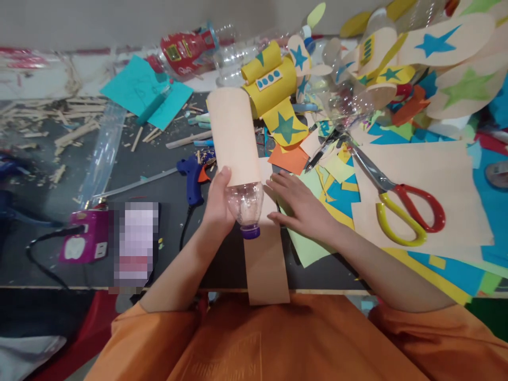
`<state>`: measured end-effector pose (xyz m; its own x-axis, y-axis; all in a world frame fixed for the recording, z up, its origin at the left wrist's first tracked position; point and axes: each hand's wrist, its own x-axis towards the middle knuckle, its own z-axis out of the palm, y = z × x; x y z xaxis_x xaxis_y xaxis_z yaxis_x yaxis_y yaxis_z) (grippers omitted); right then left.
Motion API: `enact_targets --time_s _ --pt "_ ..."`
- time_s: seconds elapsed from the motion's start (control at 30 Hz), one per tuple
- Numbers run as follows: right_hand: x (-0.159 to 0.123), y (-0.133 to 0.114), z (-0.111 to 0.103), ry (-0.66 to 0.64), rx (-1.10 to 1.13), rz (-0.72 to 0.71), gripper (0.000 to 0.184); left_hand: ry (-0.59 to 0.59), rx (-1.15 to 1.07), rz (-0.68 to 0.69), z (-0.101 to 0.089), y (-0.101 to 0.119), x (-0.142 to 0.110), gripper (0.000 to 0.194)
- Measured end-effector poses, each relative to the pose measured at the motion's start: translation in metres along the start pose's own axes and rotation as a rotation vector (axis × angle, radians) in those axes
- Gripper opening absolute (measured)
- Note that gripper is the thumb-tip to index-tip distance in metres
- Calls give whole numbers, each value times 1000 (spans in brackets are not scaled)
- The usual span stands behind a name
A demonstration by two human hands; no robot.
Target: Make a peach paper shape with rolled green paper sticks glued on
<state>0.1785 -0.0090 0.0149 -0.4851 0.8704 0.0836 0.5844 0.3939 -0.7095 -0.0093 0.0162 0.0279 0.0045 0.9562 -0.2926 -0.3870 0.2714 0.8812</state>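
My left hand point(220, 203) grips a clear plastic bottle point(245, 203) from its left side, thumb on top. Pale peach paper point(234, 137) is wrapped around the bottle's body, and its purple cap point(250, 231) points toward me. To the right of the bottle, my right hand point(299, 203) hovers with fingers stretched out and apart, holding nothing. Its fingertips are close to the bottle; whether they touch it I cannot tell. Beneath both lies a long tan paper strip point(266, 264) that reaches over the table's front edge.
A blue glue gun point(192, 177) lies left of the bottle. Scissors point(397, 196) with red and yellow handles rest on peach paper at the right. A phone point(137, 241) and a purple power block point(84, 235) are at the left. Yellow bottle crafts point(273, 90) stand behind.
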Motion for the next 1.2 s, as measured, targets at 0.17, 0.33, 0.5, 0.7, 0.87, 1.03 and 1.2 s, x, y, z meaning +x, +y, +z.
enact_targets --time_s 0.17,0.33,0.5,0.7,0.87,1.03,1.2 --pt "-2 -4 8 -102 -206 -104 65 69 16 82 -4 3 4 52" --pt "-2 -5 12 -61 -63 -166 36 138 -12 113 2 11 2 49" --pt "-1 -7 -2 111 340 -20 16 196 -119 39 4 20 4 44" --pt "5 5 -34 391 995 446 11 49 -33 -14 -1 9 8 50" --pt "8 -1 -30 62 1256 527 11 -215 108 -123 -2 -3 7 62" --pt "6 -10 -21 -161 1254 548 12 -188 559 178 -9 -7 7 57" --pt "5 -2 -17 -5 1275 498 9 -293 789 301 -19 -10 12 82"
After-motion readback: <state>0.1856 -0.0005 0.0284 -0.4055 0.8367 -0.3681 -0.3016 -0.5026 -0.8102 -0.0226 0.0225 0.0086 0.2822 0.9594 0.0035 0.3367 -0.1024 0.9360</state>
